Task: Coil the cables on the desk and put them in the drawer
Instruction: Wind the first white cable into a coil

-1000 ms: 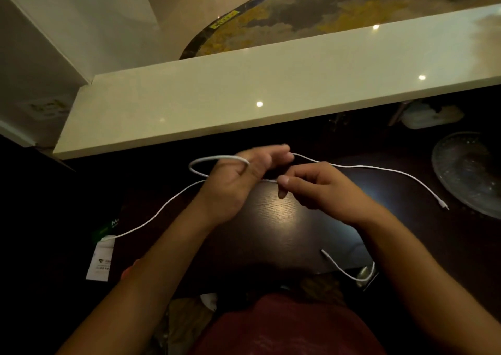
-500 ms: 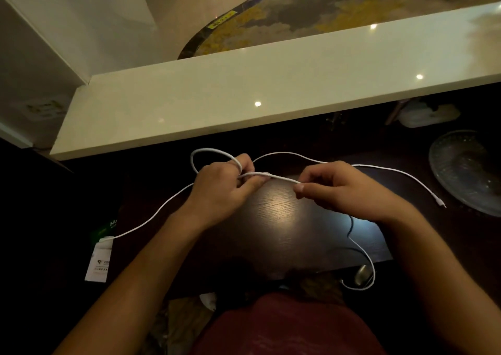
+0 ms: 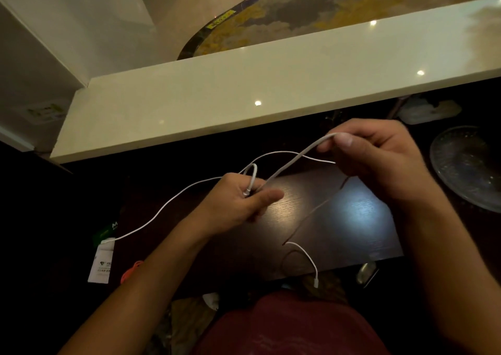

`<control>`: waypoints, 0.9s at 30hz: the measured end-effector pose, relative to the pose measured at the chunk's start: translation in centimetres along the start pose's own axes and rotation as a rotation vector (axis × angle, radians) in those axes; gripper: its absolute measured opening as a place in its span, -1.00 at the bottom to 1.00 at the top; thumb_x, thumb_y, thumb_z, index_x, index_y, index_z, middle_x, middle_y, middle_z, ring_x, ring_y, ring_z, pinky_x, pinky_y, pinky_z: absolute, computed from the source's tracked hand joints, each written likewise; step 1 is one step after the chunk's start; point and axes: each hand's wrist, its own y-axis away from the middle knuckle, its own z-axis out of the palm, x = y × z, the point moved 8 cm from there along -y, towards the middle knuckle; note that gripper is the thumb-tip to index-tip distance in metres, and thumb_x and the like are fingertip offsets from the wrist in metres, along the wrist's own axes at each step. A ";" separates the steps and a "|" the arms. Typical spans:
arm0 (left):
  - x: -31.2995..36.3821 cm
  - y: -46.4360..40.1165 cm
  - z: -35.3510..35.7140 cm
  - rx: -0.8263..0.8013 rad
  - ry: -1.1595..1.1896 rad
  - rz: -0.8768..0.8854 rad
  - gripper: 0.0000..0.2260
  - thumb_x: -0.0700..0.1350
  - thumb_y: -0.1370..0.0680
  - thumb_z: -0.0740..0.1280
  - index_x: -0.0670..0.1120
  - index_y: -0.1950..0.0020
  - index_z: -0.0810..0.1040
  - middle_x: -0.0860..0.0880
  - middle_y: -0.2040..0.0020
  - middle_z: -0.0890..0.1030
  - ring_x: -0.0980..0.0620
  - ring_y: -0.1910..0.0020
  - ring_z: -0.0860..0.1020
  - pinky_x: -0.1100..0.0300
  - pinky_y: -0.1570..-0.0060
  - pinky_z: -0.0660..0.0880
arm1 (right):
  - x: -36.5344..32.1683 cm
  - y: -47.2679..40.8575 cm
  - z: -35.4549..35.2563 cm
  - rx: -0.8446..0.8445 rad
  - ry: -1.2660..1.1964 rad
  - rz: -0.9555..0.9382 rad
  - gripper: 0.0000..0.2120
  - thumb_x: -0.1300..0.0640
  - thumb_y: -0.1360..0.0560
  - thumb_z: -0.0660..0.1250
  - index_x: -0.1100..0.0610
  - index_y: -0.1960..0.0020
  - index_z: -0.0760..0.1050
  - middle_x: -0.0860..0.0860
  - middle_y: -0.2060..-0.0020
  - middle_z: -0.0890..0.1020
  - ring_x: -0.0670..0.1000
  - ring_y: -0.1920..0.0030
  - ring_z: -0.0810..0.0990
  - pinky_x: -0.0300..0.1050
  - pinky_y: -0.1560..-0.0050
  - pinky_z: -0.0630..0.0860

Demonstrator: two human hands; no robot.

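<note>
Coiling is in progress on one white cable (image 3: pixel 294 164). The left hand (image 3: pixel 238 204) is closed around a small loop of it, with one plug end pinched at the fingers; this hand appears to serve as the fixed anchor on which turns are gathered. The right hand (image 3: pixel 379 159) is raised above the desk (image 3: pixel 339 219), pinching the cable between thumb and fingertips and holding the span between the hands taut and sloping, probably to feed a straight, untwisted length for the next turn.

From the right hand the cable drops loosely to the desk and ends at a plug (image 3: pixel 316 282) hanging off the near edge. A second white run (image 3: pixel 162 208) passes behind the left hand and trails left to a tag (image 3: pixel 100 262); whether it is a separate cable cannot be told.

No drawer is visible. Only one small loop is formed, so most coiling is judged outstanding.
</note>
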 end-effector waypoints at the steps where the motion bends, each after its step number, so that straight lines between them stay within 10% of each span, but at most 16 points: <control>1: -0.2 -0.1 -0.4 0.020 0.002 -0.002 -0.61 0.06 -0.52 0.38 -0.13 0.42 0.50 -0.04 0.49 0.52 0.10 0.48 0.47 0.31 0.35 0.42 | -0.1 0.0 -0.4 0.019 0.013 -0.007 -0.81 0.15 -0.53 0.32 0.10 0.12 0.72 -0.12 0.48 0.54 -0.13 0.48 0.32 -0.29 0.44 0.22; 9: -1.2 -0.7 1.8 -0.164 -0.222 -0.067 -0.73 0.13 -0.63 0.27 0.02 -0.01 0.70 -0.05 0.44 0.63 0.07 0.43 0.60 0.22 0.22 0.52 | 0.2 -0.8 0.9 -0.056 -0.026 -0.030 -0.86 0.12 -0.55 0.37 0.08 0.07 0.72 -0.04 0.49 0.50 -0.09 0.48 0.28 -0.19 0.44 0.15; 16: 5.5 0.0 3.1 -0.316 0.216 0.099 -0.60 0.01 -0.65 0.17 -0.26 -0.13 0.67 -0.25 0.24 0.67 -0.27 0.19 0.66 -0.27 -0.02 0.55 | 4.4 -4.0 -1.0 0.213 -0.205 0.061 -0.80 -0.06 -0.45 0.42 0.07 0.19 0.64 -0.06 0.56 0.29 -0.08 0.53 0.16 -0.19 0.47 0.06; 21: 9.2 0.0 1.1 -0.224 0.378 0.342 -0.53 0.03 -0.67 0.15 -0.35 -0.26 0.56 -0.16 0.08 0.69 -0.29 0.03 0.68 -0.01 -0.12 0.56 | 9.4 -4.1 -0.1 0.205 -0.026 0.197 -0.65 -0.04 -0.54 0.44 0.08 0.36 0.52 0.19 0.47 0.33 -0.02 0.44 0.30 -0.11 0.41 0.18; 27: 8.2 -0.9 -1.1 -0.083 0.711 0.284 -0.51 0.11 -0.67 0.18 -0.25 -0.39 0.46 -0.26 0.04 0.69 -0.33 0.02 0.65 -0.10 0.01 0.56 | 14.3 -1.9 2.1 0.052 0.074 0.392 -0.61 0.05 -0.62 0.35 0.41 0.11 0.53 0.44 0.38 0.42 0.11 0.38 0.37 -0.03 0.38 0.28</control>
